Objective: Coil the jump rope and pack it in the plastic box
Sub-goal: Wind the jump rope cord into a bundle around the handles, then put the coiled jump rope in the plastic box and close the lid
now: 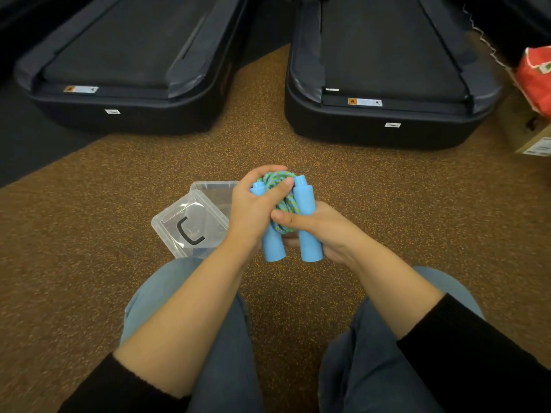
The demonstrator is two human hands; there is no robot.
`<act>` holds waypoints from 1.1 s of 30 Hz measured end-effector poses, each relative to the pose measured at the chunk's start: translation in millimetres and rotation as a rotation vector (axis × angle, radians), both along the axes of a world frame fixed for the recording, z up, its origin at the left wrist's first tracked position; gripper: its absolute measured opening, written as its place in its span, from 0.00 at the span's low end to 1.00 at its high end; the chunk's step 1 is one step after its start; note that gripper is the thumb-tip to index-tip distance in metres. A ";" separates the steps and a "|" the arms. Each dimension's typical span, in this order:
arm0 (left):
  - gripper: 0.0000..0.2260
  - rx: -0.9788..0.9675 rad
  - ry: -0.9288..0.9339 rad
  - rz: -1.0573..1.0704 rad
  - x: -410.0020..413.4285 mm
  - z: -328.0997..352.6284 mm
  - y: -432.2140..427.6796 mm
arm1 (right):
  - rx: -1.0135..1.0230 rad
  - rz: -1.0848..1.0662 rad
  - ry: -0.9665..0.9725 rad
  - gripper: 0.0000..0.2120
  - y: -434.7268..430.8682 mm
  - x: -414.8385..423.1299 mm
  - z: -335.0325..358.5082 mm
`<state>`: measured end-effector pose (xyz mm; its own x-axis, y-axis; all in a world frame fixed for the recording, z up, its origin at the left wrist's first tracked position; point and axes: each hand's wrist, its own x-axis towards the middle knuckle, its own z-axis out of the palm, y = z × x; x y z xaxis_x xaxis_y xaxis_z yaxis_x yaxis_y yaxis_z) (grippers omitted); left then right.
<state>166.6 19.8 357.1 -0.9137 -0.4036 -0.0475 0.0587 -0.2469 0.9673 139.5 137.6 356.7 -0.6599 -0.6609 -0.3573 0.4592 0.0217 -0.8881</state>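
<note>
The jump rope (286, 204) has two light blue handles and a blue-green braided cord wound into a bundle between them. Both hands hold it above the floor, handles side by side and pointing toward me. My left hand (253, 204) wraps over the top of the bundle and the left handle. My right hand (316, 228) grips from the right and below, thumb across the cord. The clear plastic box (214, 189) stands open on the floor just left of my hands. Its clear lid (190, 225), with a black handle, lies against the box's near side.
Two black treadmill ends (125, 84) (387, 93) stand on the speckled brown floor (417, 204) ahead. A cardboard box (533, 138) with a red bag (536, 76) on it is at the far right. My knees in jeans frame the bottom of the view.
</note>
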 end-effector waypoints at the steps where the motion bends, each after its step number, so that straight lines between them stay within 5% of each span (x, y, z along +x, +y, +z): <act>1: 0.06 0.011 -0.004 0.000 0.7 -0.1 1.7 | 0.001 0.003 -0.001 0.18 0.7 0.1 -1.1; 14: 0.08 0.152 -0.154 -0.005 0.2 1.7 7.5 | 0.060 -0.013 -0.029 0.11 2.0 -2.0 -11.4; 23: 0.12 0.066 -0.242 0.142 -18.2 -8.8 16.6 | 0.075 -0.076 -0.045 0.12 -2.6 -7.6 -20.8; 26: 0.21 0.044 -0.334 0.055 -32.7 -9.9 11.4 | 0.046 -0.107 -0.070 0.11 -3.6 -16.6 -22.2; 33: 0.38 0.402 -0.536 0.011 -57.9 -48.6 -14.8 | 0.083 -0.169 -0.115 0.11 -4.3 -51.2 -32.2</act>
